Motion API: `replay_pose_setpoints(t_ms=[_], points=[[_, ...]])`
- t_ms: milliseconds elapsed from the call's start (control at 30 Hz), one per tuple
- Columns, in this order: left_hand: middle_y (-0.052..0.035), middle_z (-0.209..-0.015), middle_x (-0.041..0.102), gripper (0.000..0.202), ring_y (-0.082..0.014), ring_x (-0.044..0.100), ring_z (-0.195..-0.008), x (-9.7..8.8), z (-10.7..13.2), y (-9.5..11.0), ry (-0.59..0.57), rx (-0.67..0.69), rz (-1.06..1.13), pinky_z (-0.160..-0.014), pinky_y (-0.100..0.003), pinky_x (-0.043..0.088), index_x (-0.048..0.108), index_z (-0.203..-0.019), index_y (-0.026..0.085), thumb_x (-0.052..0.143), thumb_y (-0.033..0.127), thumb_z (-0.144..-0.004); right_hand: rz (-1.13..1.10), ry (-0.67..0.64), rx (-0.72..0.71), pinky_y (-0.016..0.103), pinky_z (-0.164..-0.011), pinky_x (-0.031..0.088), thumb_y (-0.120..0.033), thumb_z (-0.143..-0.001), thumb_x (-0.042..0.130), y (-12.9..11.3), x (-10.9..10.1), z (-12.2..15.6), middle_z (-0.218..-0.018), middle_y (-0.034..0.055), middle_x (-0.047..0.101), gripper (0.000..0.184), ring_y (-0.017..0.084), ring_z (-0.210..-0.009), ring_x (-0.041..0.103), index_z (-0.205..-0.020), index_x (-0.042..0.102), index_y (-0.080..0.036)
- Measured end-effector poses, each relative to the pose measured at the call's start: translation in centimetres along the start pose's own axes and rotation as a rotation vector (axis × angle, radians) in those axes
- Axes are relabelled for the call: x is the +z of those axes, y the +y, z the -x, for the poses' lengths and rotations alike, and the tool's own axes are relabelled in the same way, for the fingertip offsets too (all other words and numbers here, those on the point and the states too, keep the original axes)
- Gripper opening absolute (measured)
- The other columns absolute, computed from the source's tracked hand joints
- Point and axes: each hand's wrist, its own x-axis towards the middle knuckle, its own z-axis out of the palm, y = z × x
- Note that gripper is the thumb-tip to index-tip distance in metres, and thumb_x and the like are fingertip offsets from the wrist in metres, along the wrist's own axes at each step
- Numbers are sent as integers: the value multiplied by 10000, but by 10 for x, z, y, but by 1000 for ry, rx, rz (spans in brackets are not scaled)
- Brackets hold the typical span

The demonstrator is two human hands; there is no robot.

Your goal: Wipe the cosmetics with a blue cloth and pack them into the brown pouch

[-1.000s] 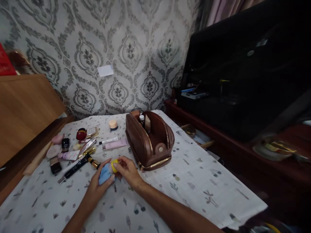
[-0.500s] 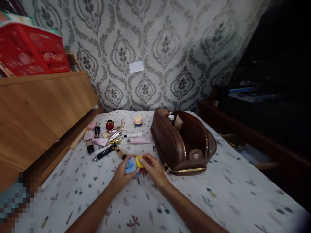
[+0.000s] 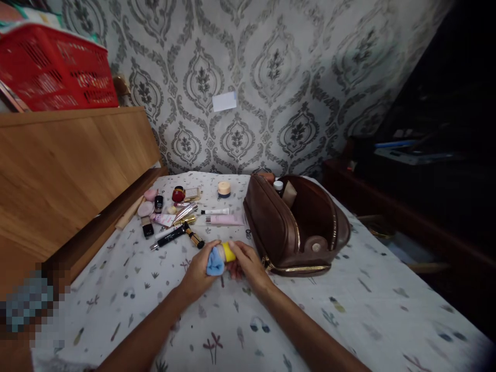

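My left hand (image 3: 198, 271) is closed around a folded light-blue cloth (image 3: 215, 263). With closed fingers, my right hand (image 3: 251, 267) grips a small yellow container (image 3: 229, 251), whose pale end sits against the cloth; its exact kind does not show. Both hands meet low over the patterned sheet. Just beyond the left hand lies a black-and-gold tube (image 3: 194, 237). To the right of the right hand stands a brown toiletry bag (image 3: 269, 222), unzipped, with a white-capped bottle (image 3: 278, 187) and a beige packet (image 3: 289, 196) inside.
Several cosmetics lie at the left, among them a black nail polish bottle (image 3: 147, 227), a red-and-black jar (image 3: 178, 194) and a pink tube (image 3: 225, 220). A beige jar (image 3: 223, 189) stands behind. A wooden panel (image 3: 77, 155) bounds the left, under a red basket (image 3: 58, 70).
The view has shifted slightly, so the scene sits a little to the right. More of the yellow container shows between my hands, and the blue cloth looks more bunched.
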Motion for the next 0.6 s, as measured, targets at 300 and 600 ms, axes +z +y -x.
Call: replay_pose_setpoints(t_ms=[300, 600], points=[[-36, -987, 707, 399, -190, 659, -844, -4, -3, 10, -7, -3, 40, -805, -305, 524, 549, -1152, 205, 680, 381, -819, -26, -15, -14, 206, -360, 372, -811, -792, 493, 0, -2, 0, -495, -20, 550, 638, 126, -409, 528, -765, 561, -178], [-8, -783, 653, 292, -180, 614, -732, -7, -5, 10, 11, -158, 170, -684, -286, 497, 605, -938, 183, 634, 455, -837, -146, -23, -198, 209, -508, 466, -568, -705, 773, 1, -2, 4, -869, -4, 617, 577, 128, -686, 599, -1130, 601, -219]])
